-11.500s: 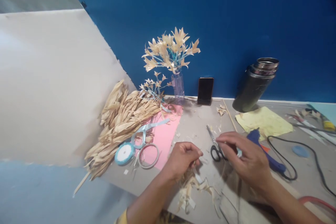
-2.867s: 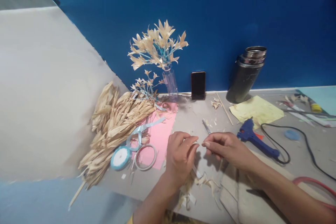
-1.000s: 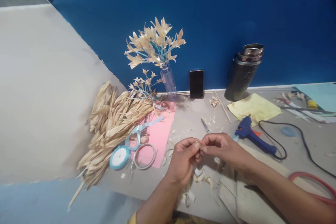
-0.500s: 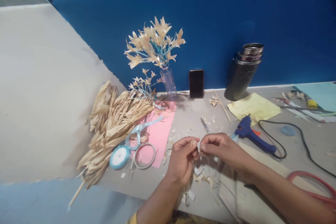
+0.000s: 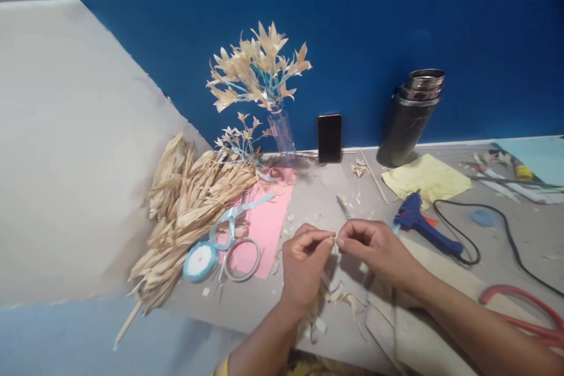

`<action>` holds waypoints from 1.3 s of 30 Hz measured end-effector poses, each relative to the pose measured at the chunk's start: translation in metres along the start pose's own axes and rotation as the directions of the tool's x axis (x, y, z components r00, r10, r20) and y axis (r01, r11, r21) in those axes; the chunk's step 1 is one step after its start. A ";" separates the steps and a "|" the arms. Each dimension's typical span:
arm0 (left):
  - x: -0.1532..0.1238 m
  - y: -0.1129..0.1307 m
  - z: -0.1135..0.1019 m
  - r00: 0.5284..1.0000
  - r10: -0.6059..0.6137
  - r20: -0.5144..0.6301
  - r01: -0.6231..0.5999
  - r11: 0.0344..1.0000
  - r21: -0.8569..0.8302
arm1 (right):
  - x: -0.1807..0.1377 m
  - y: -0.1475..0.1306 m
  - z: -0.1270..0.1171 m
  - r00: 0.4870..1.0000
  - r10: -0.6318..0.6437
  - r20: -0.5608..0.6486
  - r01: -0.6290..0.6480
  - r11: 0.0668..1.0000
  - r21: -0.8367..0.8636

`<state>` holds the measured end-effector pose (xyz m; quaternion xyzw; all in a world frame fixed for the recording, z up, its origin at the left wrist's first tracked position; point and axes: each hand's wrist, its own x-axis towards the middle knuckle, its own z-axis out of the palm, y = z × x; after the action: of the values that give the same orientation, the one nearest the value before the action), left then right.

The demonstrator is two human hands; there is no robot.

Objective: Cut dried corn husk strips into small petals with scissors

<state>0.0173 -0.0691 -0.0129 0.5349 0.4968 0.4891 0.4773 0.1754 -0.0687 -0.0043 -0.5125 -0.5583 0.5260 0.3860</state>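
Note:
My left hand (image 5: pixel 305 267) and my right hand (image 5: pixel 374 249) meet fingertip to fingertip above the table. Both are closed in a pinch on a thin pale strip of husk (image 5: pixel 333 239), which the fingers mostly hide. Just beyond my right hand, scissors (image 5: pixel 343 207) lie partly covered by it. Curled husk scraps (image 5: pixel 346 298) are spread below the hands. To the right lies a blue glue gun (image 5: pixel 425 226) with its black cord.
At left, dried corn husks (image 5: pixel 189 205) lie by a ribbon spool (image 5: pixel 200 261), a tape roll (image 5: pixel 242 259) and pink paper (image 5: pixel 273 217). Behind stand husk flowers (image 5: pixel 259 67) in a clear bottle (image 5: pixel 282 132), a phone (image 5: pixel 329 138) and a flask (image 5: pixel 409 120). Red-handled tool (image 5: pixel 524 311) at right.
My left fingers have turned and closed nearer my right fingertips. The pale loop that showed at the left thumb is now mostly hidden. The view has shifted slightly.

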 end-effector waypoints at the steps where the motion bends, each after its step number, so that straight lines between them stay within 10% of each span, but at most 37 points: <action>1: 0.001 -0.001 -0.001 0.998 -0.058 0.038 0.060 0.996 -0.067 | 0.001 0.001 0.000 1.000 0.007 0.002 -0.007 1.000 0.011; 15: 0.000 -0.007 0.000 0.930 -0.283 0.234 0.366 0.772 -0.519 | 0.001 -0.002 -0.004 0.973 0.096 0.208 -0.147 0.958 0.247; 39: -0.003 -0.015 -0.003 0.957 -0.155 0.243 0.238 0.902 -0.360 | 0.002 0.005 -0.006 0.949 0.130 0.287 -0.218 0.927 0.304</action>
<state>0.0130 -0.0711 -0.0278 0.4258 0.3898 0.4674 0.6695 0.1820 -0.0661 -0.0087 -0.4142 -0.4597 0.7077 0.3410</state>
